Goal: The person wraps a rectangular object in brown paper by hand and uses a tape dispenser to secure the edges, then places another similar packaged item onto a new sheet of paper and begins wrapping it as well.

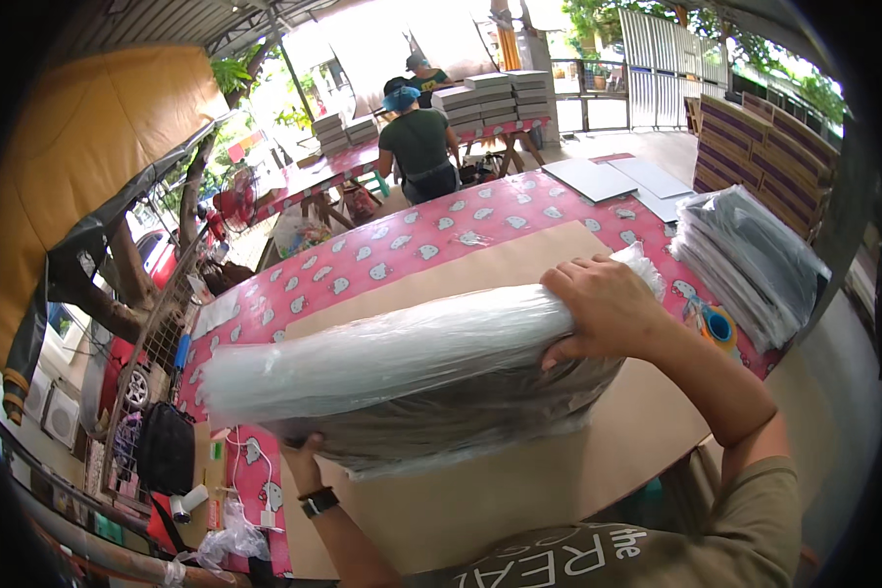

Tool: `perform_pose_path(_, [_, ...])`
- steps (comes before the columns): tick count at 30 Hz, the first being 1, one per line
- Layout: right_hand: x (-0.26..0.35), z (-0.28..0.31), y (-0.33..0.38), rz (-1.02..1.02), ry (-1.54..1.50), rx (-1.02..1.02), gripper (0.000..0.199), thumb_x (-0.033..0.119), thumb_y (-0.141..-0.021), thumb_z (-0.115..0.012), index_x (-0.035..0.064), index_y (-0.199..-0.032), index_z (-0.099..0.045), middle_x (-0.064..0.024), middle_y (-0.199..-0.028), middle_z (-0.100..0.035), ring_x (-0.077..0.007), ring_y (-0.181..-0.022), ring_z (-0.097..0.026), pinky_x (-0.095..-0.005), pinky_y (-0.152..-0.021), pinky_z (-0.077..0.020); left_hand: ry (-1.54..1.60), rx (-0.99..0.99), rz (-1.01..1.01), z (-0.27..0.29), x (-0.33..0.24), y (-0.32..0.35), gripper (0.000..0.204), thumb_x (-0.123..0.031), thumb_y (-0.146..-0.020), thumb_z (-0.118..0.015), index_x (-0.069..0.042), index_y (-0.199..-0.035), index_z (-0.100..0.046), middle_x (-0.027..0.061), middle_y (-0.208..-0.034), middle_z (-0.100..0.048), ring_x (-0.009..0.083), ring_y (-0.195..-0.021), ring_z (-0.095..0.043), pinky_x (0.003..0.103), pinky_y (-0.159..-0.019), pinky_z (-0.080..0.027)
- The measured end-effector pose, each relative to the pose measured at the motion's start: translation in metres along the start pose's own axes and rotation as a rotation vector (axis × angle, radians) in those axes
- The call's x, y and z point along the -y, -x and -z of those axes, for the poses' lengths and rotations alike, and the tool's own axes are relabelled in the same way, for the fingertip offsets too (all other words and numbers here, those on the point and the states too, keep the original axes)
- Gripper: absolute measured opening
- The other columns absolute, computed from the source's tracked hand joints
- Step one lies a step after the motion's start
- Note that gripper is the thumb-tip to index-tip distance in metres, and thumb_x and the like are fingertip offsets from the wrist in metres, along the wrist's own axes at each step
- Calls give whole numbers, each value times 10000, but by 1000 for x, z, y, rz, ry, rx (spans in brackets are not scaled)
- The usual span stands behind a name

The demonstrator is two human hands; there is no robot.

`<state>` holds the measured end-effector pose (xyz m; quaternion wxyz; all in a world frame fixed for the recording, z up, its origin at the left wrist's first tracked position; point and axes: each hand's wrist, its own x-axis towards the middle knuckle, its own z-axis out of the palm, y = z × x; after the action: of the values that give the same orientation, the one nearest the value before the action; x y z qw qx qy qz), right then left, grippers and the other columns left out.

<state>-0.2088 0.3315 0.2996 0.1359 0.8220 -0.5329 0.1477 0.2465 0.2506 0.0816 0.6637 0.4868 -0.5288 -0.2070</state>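
A long, thick bundle of clear plastic sheeting (pixel 412 348) is tilted up over brown cardboard (pixel 598 470) on the table; its upper side is whitish and its near side dark. My right hand (pixel 603 304) grips the bundle's right end, fingers over the top and thumb on the near face. At the lower left corner, my left hand (pixel 307 461) holds the bundle from beneath, with most of its fingers hidden. A dark band circles my left wrist.
Pink patterned cloth (pixel 382 250) covers the table. To the right lie a plastic-wrapped stack (pixel 750 260), tape rolls (pixel 718 325) and white boards (pixel 593 179). A black bag (pixel 167 448) and a white cable sit left. Two people work at a farther table, beside stacked boxes.
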Motion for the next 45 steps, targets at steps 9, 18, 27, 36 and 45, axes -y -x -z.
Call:
perform_pose_path(9, [-20, -4, 20, -51, -131, -111, 609, 450, -494, -786, 33, -887, -579, -117, -837, -617, -277, -842, -593, -382, -773, -451, 194, -5, -2, -4, -54, 6, 692, -108, -581, -722, 58, -1190, -439, 114, -1114, -534, 246, -1004, -510, 332, -911, -383])
perform_pose_path(18, [-67, -72, 72, -313, -754, -437, 687, 465, -510, -809, 23, -992, -598, -183, -854, -637, -317, -816, -626, -385, -728, -491, -385, 401, -462, -55, -356, -73, 717, -203, -524, -775, 36, -1138, -493, 104, -976, -619, 214, -888, -589, 318, -826, -446])
perform_pose_path(27, [-41, -271, 127, -546, -1271, -42, 691, 356, -578, -814, 36, -1129, -546, -140, -1037, -621, -245, -991, -579, -359, -847, -446, -950, 1003, -751, -211, -387, -38, 732, -318, -552, -815, -2, -1113, -467, 208, -1035, -567, 355, -976, -549, 380, -831, -424])
perform_pose_path(36, [-40, -186, 74, -374, -1344, -410, 974, 367, -568, -812, 22, -1325, -305, -243, -1183, -501, -324, -1138, -465, -369, -942, -369, -1023, 908, -777, -211, -381, -47, 725, -298, -573, -820, -40, -1149, -463, 140, -1094, -533, 287, -1026, -516, 353, -889, -389])
perform_pose_path(45, [-44, -211, 98, -399, -1322, -105, 938, 301, -599, -815, 10, -1328, -302, -182, -1243, -482, -265, -1167, -447, -364, -974, -356, -271, -123, -437, -45, -160, 31, 1236, -421, -494, -812, 25, -1383, -78, 217, -1444, -131, 320, -1333, -169, 406, -1100, -137])
